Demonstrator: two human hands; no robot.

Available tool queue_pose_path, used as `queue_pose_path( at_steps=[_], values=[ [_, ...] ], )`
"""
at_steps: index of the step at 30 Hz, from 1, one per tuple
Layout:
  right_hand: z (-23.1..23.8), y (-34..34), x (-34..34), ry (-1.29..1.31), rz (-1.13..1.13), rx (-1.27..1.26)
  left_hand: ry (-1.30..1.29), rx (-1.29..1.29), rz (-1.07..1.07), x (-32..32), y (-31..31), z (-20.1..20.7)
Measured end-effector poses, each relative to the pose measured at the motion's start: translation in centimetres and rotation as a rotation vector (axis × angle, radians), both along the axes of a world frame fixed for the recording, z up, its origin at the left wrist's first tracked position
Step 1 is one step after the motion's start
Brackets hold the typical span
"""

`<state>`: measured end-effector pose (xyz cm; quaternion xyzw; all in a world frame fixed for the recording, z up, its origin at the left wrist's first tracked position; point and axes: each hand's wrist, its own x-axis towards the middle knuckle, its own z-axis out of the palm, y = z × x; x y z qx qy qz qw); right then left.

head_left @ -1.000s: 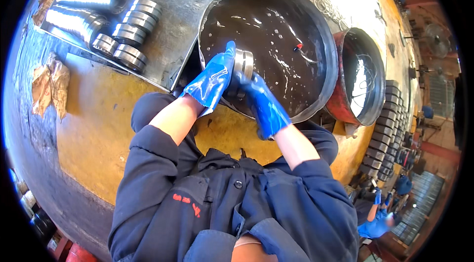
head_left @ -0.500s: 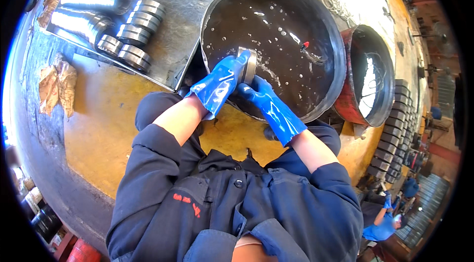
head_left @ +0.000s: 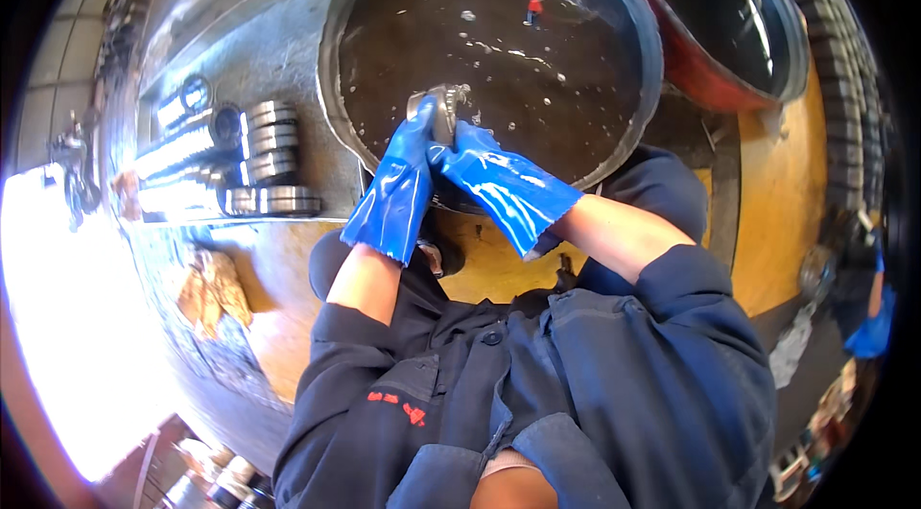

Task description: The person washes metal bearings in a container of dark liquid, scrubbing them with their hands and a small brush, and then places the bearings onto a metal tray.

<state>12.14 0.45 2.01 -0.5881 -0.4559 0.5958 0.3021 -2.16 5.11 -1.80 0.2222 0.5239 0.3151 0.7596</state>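
Both my hands wear long blue rubber gloves. My left hand (head_left: 395,185) and my right hand (head_left: 494,178) are closed around a shiny metal bearing (head_left: 445,114), which is tilted over the near side of a round metal tub (head_left: 650,58). My left fingers cover its left side and my right hand grips it from below and the right. Dark liquid (head_left: 432,39) with small bubbles fills the tub. A small red-tipped object (head_left: 533,10) shows in the liquid toward the far right.
Left of the tub, several stacked bearings (head_left: 271,140) lie on a metal tray beside shiny wrapped rolls (head_left: 177,149). A pair of tan work gloves (head_left: 213,293) lies on the yellow surface. A red drum (head_left: 686,72) stands right of the tub. Dark blocks (head_left: 849,106) line the far right.
My view has turned, so the tub and the tray appear shifted and rotated. The bearing, still in both hands, has tilted differently, and my hands have shifted around it.
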Motion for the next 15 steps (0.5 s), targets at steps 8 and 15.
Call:
queue_pose_path(
  at_steps=[8,15],
  values=[
    [1.7,-2.8,2.9,-0.187,0.160,0.199,-0.224,0.085,0.121,2.4,-1.6,2.9],
    [0.3,-5.0,5.7,-0.098,0.346,0.782,-0.261,0.224,-0.005,0.4,-1.9,0.8]
  ],
)
